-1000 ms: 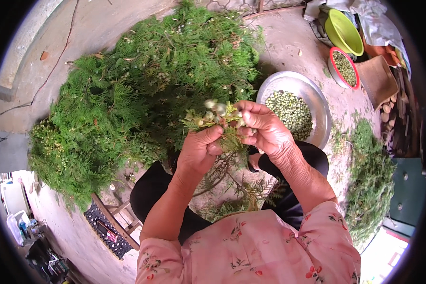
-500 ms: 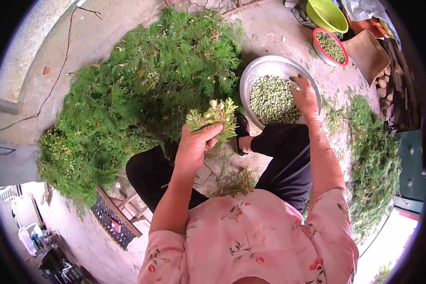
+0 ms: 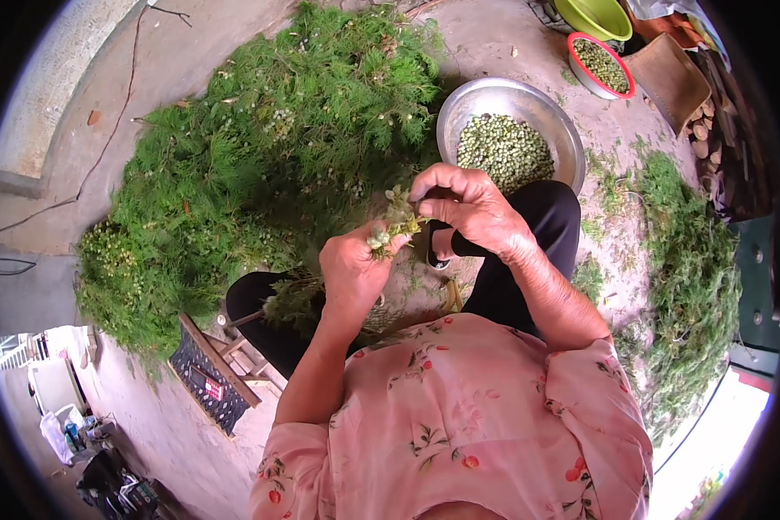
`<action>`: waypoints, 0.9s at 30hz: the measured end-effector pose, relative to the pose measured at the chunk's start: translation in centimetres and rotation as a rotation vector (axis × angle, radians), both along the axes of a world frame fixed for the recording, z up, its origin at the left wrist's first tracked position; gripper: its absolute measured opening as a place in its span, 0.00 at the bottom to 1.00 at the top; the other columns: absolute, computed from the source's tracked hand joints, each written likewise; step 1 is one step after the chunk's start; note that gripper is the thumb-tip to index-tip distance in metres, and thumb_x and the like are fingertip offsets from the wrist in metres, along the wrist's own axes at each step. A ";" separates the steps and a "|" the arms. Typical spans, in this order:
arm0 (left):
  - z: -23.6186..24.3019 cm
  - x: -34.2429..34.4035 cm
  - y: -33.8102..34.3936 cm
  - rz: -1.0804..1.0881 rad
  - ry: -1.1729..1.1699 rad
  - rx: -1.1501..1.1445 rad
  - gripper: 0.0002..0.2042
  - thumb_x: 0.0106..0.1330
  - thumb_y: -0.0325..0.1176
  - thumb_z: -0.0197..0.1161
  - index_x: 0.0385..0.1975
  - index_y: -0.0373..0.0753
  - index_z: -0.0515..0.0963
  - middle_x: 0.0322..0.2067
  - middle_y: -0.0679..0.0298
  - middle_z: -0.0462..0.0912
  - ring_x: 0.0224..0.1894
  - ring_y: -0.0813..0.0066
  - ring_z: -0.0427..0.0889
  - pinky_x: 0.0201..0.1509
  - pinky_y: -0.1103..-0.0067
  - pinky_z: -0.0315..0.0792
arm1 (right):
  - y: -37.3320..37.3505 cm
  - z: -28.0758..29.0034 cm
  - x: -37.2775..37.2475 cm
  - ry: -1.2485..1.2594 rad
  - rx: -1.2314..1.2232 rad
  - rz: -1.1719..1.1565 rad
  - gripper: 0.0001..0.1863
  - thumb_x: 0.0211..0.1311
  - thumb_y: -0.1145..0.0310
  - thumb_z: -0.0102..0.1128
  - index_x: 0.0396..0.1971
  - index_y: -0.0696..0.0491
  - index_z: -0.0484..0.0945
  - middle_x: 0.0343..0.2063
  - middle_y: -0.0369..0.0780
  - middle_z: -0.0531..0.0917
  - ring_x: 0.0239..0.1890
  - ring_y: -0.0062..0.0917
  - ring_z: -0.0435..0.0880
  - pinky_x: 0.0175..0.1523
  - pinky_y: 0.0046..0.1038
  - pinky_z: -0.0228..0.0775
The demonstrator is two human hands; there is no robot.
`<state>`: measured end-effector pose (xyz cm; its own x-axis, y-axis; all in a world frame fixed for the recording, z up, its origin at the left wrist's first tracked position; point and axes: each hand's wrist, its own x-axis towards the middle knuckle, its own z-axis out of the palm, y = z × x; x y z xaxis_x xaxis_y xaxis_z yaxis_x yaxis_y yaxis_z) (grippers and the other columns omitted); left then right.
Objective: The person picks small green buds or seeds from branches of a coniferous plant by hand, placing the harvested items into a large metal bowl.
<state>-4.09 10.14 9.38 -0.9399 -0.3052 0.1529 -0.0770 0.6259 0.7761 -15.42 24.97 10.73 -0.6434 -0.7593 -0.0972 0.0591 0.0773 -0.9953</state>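
My left hand is closed round an evergreen sprig with flat scaly leaves and pale green cones, held above my lap. From the right, my right hand meets the sprig, thumb and forefinger pinched at its tip; the exact bit between the fingertips is hidden. Beyond my right knee stands a wide metal basin partly filled with small green cones. A large heap of cut evergreen branches spreads to the left and ahead.
Far right are a red-rimmed bowl of cones, a yellow-green basin and a brown scoop-like tray. More greenery lies along the right. A low wooden-framed stool carrying a red phone-like object stands at left.
My right hand has left the cones in the metal basin and come to the sprig. My left hand has tilted the sprig lower and toward it.
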 end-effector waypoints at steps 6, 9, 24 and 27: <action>-0.6 2.0 -0.2 0.080 0.223 -0.238 0.10 0.41 0.27 0.62 0.27 0.37 0.77 0.20 0.59 0.76 0.19 0.65 0.74 0.23 0.77 0.68 | -1.6 -2.6 2.3 0.102 -0.119 -0.355 0.08 0.50 0.83 0.53 0.30 0.57 0.77 0.26 0.36 0.77 0.28 0.19 0.73 0.34 0.18 0.65; -0.6 2.6 -1.0 0.064 0.270 -0.434 0.13 0.39 0.24 0.55 0.28 0.36 0.76 0.16 0.64 0.72 0.17 0.65 0.72 0.21 0.75 0.66 | -1.1 -4.2 0.0 -0.299 -0.363 -0.510 0.06 0.56 0.78 0.50 0.29 0.57 0.78 0.21 0.33 0.75 0.18 0.15 0.66 0.25 0.15 0.60; -1.3 1.5 -1.5 -0.118 0.127 -0.742 0.12 0.45 0.26 0.55 0.32 0.33 0.75 0.16 0.65 0.69 0.18 0.71 0.71 0.20 0.77 0.65 | -3.4 -6.0 3.6 0.359 -0.251 -0.113 0.10 0.50 0.76 0.59 0.36 0.56 0.77 0.24 0.36 0.75 0.25 0.18 0.72 0.30 0.19 0.66; -1.4 1.5 -1.2 -0.090 0.173 -0.716 0.12 0.44 0.26 0.55 0.31 0.34 0.75 0.15 0.66 0.68 0.17 0.71 0.70 0.19 0.77 0.65 | -2.9 -5.0 3.9 -0.733 -0.253 -0.264 0.04 0.55 0.74 0.56 0.30 0.56 0.76 0.19 0.34 0.74 0.18 0.16 0.70 0.21 0.17 0.60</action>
